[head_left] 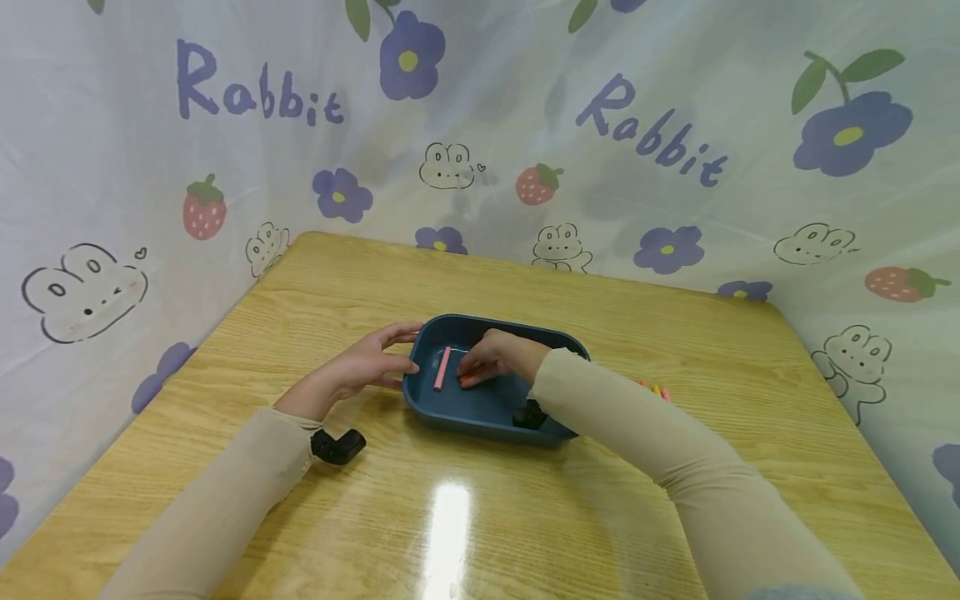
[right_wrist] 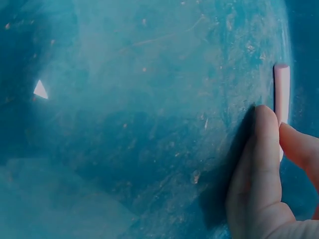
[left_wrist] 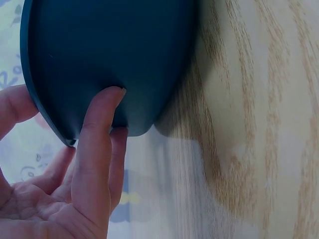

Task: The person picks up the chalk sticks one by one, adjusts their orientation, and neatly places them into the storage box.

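Head view: one dark-blue tub (head_left: 468, 406); inside, a pink chalk-like stick (head_left: 442, 368) lay near its left end, beside the right hand (head_left: 501, 357), which seemed to pinch an orange stick (head_left: 467, 380); further sticks (head_left: 657, 390) lay right of the tub. Left wrist view: the left hand (left_wrist: 82, 191), spread, touched the tub's outer end wall, presumably steadying it. Right wrist view: fingertips flanked the pink stick in the tub, contact unclear.

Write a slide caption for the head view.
Left hand at one end of a tray, right hand inside it beside a pink stick.
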The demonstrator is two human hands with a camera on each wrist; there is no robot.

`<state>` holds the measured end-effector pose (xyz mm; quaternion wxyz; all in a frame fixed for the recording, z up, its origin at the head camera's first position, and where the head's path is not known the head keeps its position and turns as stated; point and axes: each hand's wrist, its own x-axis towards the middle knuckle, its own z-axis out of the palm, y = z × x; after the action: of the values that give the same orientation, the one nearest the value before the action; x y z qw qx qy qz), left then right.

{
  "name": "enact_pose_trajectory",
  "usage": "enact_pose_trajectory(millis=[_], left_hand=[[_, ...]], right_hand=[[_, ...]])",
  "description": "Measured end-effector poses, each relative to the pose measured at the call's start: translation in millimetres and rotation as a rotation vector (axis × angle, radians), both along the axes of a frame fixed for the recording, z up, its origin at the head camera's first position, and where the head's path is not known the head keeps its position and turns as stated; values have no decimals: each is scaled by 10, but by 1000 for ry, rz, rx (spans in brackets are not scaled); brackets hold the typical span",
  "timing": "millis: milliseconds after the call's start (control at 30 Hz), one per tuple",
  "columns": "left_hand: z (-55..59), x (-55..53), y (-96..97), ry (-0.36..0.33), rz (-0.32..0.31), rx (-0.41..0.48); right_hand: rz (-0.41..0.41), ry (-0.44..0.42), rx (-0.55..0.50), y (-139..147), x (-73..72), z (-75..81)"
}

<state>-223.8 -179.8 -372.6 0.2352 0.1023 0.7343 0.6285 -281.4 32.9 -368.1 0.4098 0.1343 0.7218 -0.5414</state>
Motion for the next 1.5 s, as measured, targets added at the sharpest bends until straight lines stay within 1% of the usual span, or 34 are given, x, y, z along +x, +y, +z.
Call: enact_pose_trajectory(millis=[167, 400, 567, 733, 867, 967, 1200, 1367, 1500], left_hand=[[15, 1, 12, 2, 2, -7], [17, -2, 31, 5, -1, -6], [27, 8, 36, 6, 6, -15], [30, 21, 32, 1, 6, -14], [25, 20, 16, -2, 12, -13], [15, 23, 9, 1, 9, -13], [8, 31, 4, 5, 9, -17], [17, 31, 9, 3, 20, -17], [24, 43, 17, -1, 20, -13]], right_hand=[[9, -10, -5, 38, 3, 23], [-11, -28, -75, 126, 2, 60], [27, 13, -132, 204, 20, 120], [71, 64, -205, 267, 64, 230], [104, 85, -240, 299, 114, 340], [113, 101, -261, 331, 158, 414], [182, 176, -315, 467, 318, 578], [197, 225, -337, 612, 426, 653], [203, 263, -337, 764, 499, 686]])
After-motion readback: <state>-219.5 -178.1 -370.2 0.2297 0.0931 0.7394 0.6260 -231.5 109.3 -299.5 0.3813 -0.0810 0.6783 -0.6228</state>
